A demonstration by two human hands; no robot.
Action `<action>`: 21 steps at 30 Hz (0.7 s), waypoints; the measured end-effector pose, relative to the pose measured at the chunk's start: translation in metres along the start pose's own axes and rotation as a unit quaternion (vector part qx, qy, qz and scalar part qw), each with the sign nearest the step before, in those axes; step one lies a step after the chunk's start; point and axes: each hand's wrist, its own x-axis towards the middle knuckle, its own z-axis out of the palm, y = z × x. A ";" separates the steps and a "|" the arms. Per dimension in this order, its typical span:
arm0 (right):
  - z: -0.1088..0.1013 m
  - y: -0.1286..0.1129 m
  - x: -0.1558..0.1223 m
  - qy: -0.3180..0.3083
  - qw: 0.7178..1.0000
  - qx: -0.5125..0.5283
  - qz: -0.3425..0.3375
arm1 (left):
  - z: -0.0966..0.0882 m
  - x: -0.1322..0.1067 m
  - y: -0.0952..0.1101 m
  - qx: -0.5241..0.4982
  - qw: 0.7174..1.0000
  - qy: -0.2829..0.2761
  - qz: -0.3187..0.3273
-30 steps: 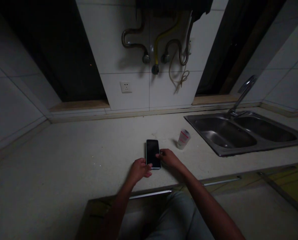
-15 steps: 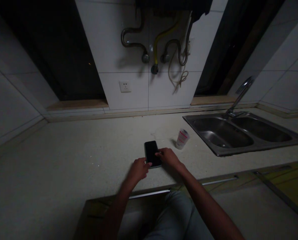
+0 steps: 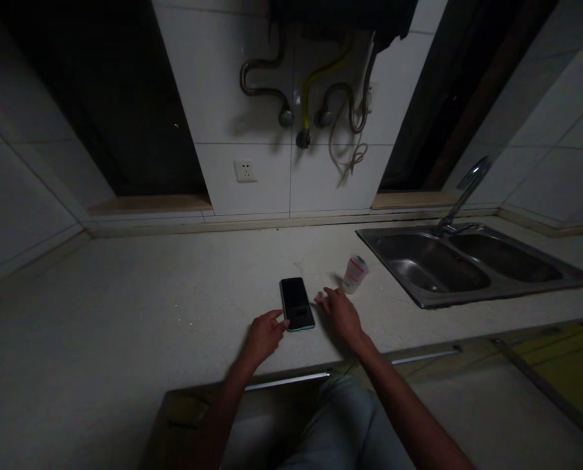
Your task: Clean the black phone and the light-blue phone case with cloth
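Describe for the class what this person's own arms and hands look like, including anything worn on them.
The left hand and right hand are bare, without gloves, and no ring or watch shows in the dim light. The left arm and right arm have no sleeves in view. Pale grey trousers show below.

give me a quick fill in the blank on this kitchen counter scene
1. The black smartphone lies flat on the pale countertop with its screen facing ____.
2. The right hand is on the ____ side of the phone.
3. The stainless steel sink has ____ basins.
4. The small white-and-red container stands between the phone and the ____.

Missing words: up; right; two; sink
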 end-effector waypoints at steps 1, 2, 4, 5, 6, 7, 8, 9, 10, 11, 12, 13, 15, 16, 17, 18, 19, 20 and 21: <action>-0.002 0.003 -0.006 0.012 1.000 -0.015 -0.008 | -0.003 -0.004 -0.002 -0.023 1.000 -0.006 -0.003; -0.004 0.006 -0.012 0.020 0.999 -0.028 -0.021 | -0.005 -0.008 -0.004 -0.043 0.999 -0.010 0.005; -0.007 0.013 -0.023 0.045 0.997 -0.040 -0.046 | -0.010 -0.018 -0.007 -0.072 0.997 -0.007 0.018; -0.008 0.017 -0.028 0.065 0.995 -0.039 -0.056 | -0.012 -0.023 -0.008 -0.083 0.996 0.002 0.024; -0.009 0.022 -0.033 0.088 0.993 -0.035 -0.064 | -0.013 -0.029 -0.008 -0.091 0.995 0.010 0.030; -0.009 0.028 -0.038 0.112 0.991 -0.028 -0.069 | -0.014 -0.034 -0.008 -0.096 0.995 0.020 0.034; -0.009 0.034 -0.042 0.131 0.989 -0.018 -0.072 | -0.014 -0.039 -0.007 -0.105 0.993 0.030 0.037; -0.007 0.040 -0.046 0.140 0.987 -0.005 -0.075 | -0.015 -0.044 -0.007 -0.117 0.992 0.043 0.034; -0.006 0.047 -0.049 0.134 0.988 0.007 -0.078 | -0.016 -0.047 -0.006 -0.127 0.990 0.050 0.027; -0.003 0.053 -0.053 0.116 0.989 0.018 -0.086 | -0.017 -0.050 -0.006 -0.133 0.990 0.052 0.017; -0.001 0.059 -0.056 0.087 0.991 0.029 -0.097 | -0.019 -0.053 -0.005 -0.133 0.990 0.055 0.010; 0.002 0.063 -0.058 0.058 0.991 0.039 -0.110 | -0.022 -0.055 -0.005 -0.127 0.990 0.056 0.004; 0.002 0.069 -0.063 0.025 0.988 0.066 -0.136 | -0.029 -0.058 -0.002 -0.119 0.990 0.072 -0.005; -0.002 0.069 -0.066 0.027 0.985 0.085 -0.144 | -0.033 -0.061 0.001 -0.113 0.990 0.082 -0.007; -0.010 0.067 -0.069 0.046 0.982 0.108 -0.149 | -0.039 -0.066 0.005 -0.107 0.990 0.097 -0.002; -0.021 0.063 -0.073 0.071 0.977 0.134 -0.149 | -0.046 -0.074 0.009 -0.101 0.988 0.118 0.009; -0.035 0.058 -0.079 0.088 0.971 0.157 -0.156 | -0.054 -0.083 0.014 -0.086 0.985 0.147 0.015; -0.053 0.052 -0.086 0.116 0.964 0.180 -0.159 | -0.062 -0.096 0.018 -0.053 0.977 0.206 0.017; -0.071 0.045 -0.096 0.151 0.954 0.197 -0.170 | -0.071 -0.110 0.023 -0.024 0.967 0.251 0.020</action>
